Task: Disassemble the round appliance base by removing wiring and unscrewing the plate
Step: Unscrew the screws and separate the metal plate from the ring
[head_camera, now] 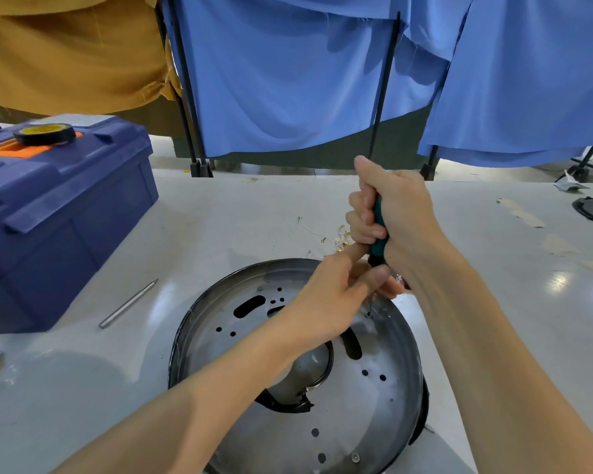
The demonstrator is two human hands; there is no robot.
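Head view: right grip (396, 213) clamped on screwdriver (379, 230), left grip (326, 302) pinching its shaft; keep the tip square in the screw (368, 315) and press down

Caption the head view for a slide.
Right hand grips a green-handled screwdriver, tip down on the round metal plate, while the left hand steadies its shaft.

Probably a workshop: toolbox (65, 213) (tape roll (44, 134) atop), cloth-hung partitions (288, 80).
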